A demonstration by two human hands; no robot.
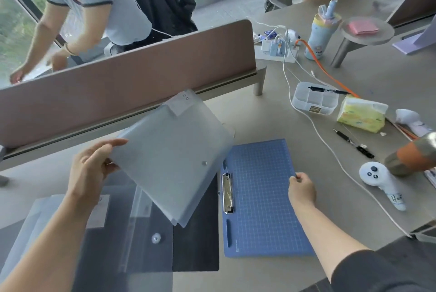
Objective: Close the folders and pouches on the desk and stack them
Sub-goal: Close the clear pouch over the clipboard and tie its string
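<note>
Above the desk (271,275), my left hand (90,169) holds a frosted snap pouch (174,157) by its left edge, thumb on top and fingers underneath, so it hangs tilted in the air with its flap shut. My right hand (302,188) pinches the right edge of the blue clipboard folder (262,197), which lies flat just right of the pouch.

To do this well, I judge I should keep the pouch level enough that nothing slides, and lower it squarely so its edges line up with whatever goes beneath. The blue folder needs a firm, even hold along its edge so it does not skid on the desk.

Under my left forearm lies another clear pouch (132,228) over a dark folder (198,239), its snap facing up; whether it is fastened I cannot tell.
</note>
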